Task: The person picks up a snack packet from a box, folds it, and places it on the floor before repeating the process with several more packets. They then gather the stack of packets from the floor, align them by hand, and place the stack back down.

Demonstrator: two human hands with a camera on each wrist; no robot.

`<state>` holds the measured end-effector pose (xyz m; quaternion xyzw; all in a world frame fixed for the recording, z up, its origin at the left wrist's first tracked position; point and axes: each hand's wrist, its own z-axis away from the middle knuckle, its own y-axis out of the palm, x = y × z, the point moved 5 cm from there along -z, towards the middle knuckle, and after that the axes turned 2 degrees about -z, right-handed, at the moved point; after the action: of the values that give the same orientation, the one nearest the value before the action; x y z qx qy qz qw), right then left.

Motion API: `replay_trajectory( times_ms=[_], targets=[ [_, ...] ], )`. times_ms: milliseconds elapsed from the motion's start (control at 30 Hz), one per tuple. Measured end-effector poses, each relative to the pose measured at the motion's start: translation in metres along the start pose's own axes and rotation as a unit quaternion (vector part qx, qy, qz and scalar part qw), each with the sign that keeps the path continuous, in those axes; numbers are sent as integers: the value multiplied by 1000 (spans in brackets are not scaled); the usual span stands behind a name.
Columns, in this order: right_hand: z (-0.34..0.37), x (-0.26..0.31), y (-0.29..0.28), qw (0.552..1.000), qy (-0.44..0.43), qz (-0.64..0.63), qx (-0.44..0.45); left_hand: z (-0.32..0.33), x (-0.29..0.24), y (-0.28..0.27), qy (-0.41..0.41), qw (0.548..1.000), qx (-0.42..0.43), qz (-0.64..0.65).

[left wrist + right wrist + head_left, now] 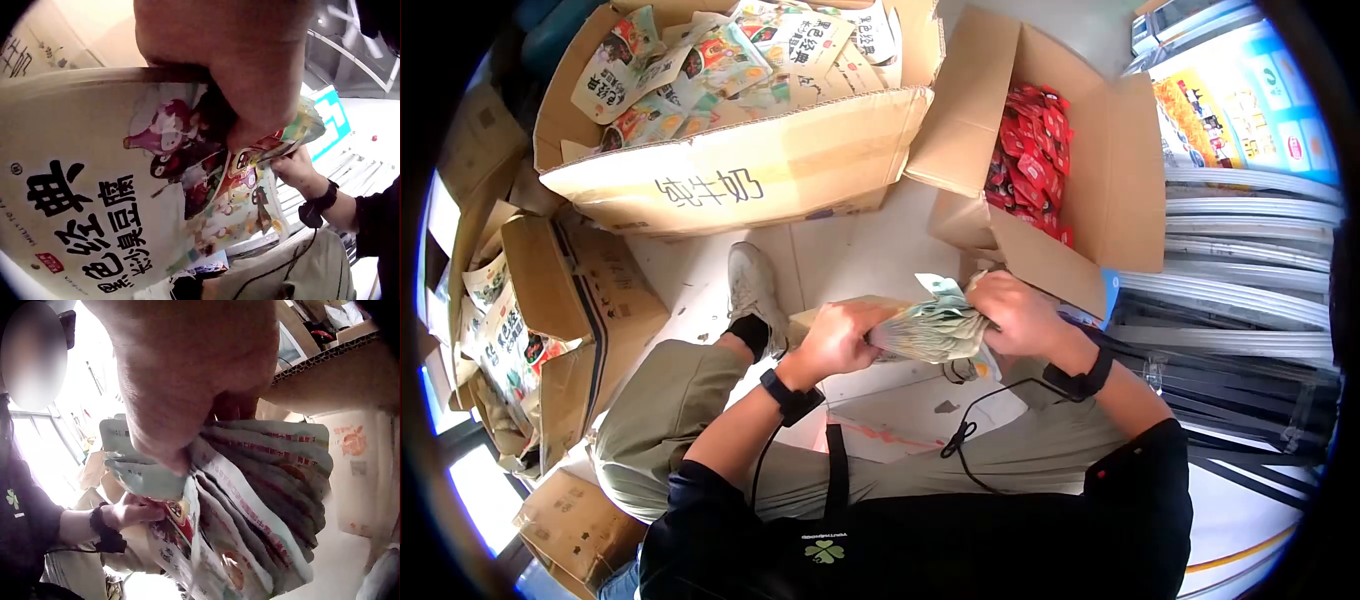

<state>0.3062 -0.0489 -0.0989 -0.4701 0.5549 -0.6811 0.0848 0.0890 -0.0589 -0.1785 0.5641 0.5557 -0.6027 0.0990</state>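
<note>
Both hands hold a fanned stack of printed food bags [935,335] above the lap. My left hand [840,338] grips the stack at its left end, thumb on the near face. The right hand [1015,312] pinches the opposite end, where one bag corner sticks up above the others. In the left wrist view, the front bag [87,206] shows large black characters and a coloured food picture, with the left hand [231,69] over its top. The right wrist view shows the bag edges [269,494] spread apart like a fan below the right hand [194,375].
A large carton [740,165] full of similar bags stands ahead on the left. Right of it, an open carton [1125,170] holds red packets [1035,165]. Another carton [615,310] with bags lies at the left. Stacked white strips [1250,270] line the right side.
</note>
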Motion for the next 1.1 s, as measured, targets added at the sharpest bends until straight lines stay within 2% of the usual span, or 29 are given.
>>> replay_trajectory(
  times_ms=[33, 200, 233, 267, 400, 467, 500, 567, 633, 667, 733, 800, 867, 933, 1000, 1067, 1100],
  targets=[
    [2, -1, 6, 1000, 6, -6, -12, -2, 1, -1, -39, 999, 27, 21],
    [10, -4, 30, 999, 47, -22, -12, 1, 16, 12, -96, 992, 48, 68],
    [11, -7, 33, 996, 78, -29, -33, 1, 18, 14, -115, 989, 58, 74],
    [13, -9, 35, 992, 110, -35, -54, 2, 18, 16, -115, 989, 61, 76],
    [13, -13, 40, 983, 165, -62, -49, 5, 30, 29, -118, 986, 36, 108],
    [15, -26, 51, 957, 264, -117, 22, 9, 37, 34, -125, 986, 33, 104],
    [16, -26, 54, 956, 265, -119, 25, 11, 38, 36, -128, 987, 48, 79],
    [20, -32, 55, 921, 318, -223, -35, 9, 38, 36, -130, 988, 63, 56],
    [29, -36, 70, 925, 304, -225, -31, 4, 32, 31, -155, 974, 134, 94],
    [30, -36, 75, 930, 287, -229, -27, 7, 36, 33, -154, 974, 132, 96],
    [26, -28, 77, 928, 291, -216, 89, 14, 48, 45, -137, 966, 167, 141],
    [25, -22, 74, 926, 294, -178, 153, 12, 55, 47, -107, 970, 163, 143],
    [27, -23, 81, 924, 291, -196, 155, 16, 63, 59, -171, 917, 240, 270],
    [32, -26, 96, 918, 287, -221, 163, 19, 64, 58, -179, 915, 263, 249],
    [31, -33, 103, 901, 247, -344, 94, 18, 71, 63, -292, 851, 362, 245],
    [32, -37, 108, 886, 251, -382, 81, 20, 78, 57, -304, 849, 359, 242],
    [39, -45, 115, 878, 270, -388, 76, 25, 90, 56, -306, 870, 350, 165]
  ],
)
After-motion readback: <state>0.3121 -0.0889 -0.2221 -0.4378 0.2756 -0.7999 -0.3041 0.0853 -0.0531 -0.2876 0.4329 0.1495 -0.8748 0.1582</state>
